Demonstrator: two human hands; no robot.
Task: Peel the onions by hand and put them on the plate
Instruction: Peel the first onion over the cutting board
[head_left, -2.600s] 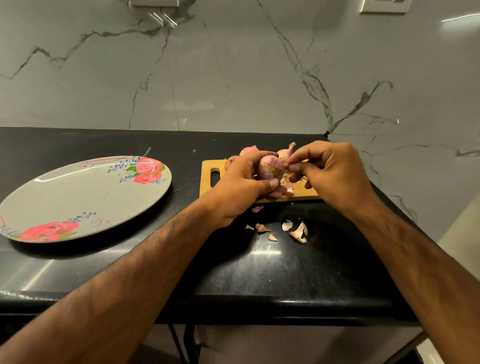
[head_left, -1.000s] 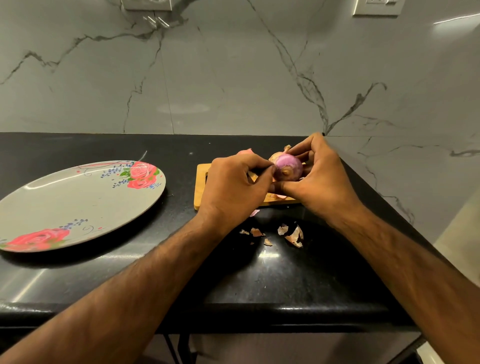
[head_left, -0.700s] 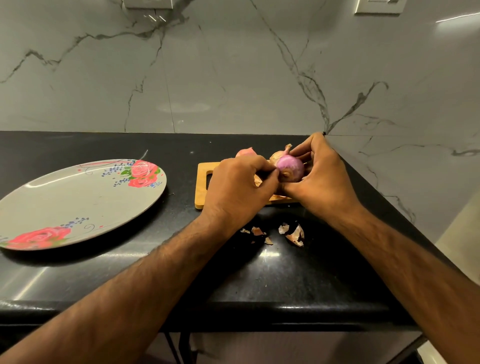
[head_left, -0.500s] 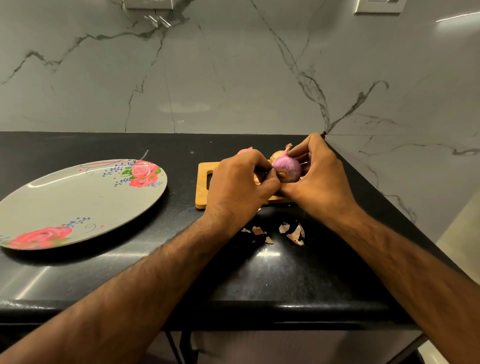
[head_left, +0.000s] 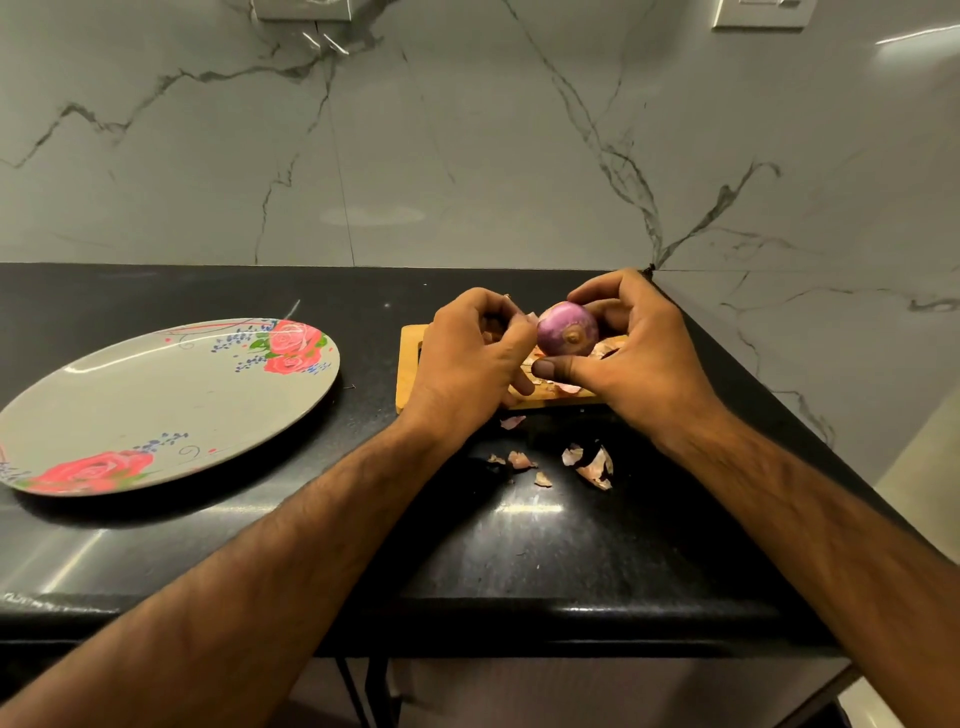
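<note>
Two grips meet above the cutting board: my right grip curls round the purple onion, thumb underneath, while my left grip, fingers bent, pinches a flap of skin just beside it. Loose peelings lie on the bench; the flowered plate sits well apart to the left.

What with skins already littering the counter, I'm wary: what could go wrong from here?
1. The right hand holds the onion by fingertips alone above the board; a hard tug by the left hand, pinching skin, may pop it from that grip and roll it off the counter.
2. Peels lie loose between the forearms; an arm may sweep them off.
3. The plate is well to the left, so the carry risks a drop.
</note>
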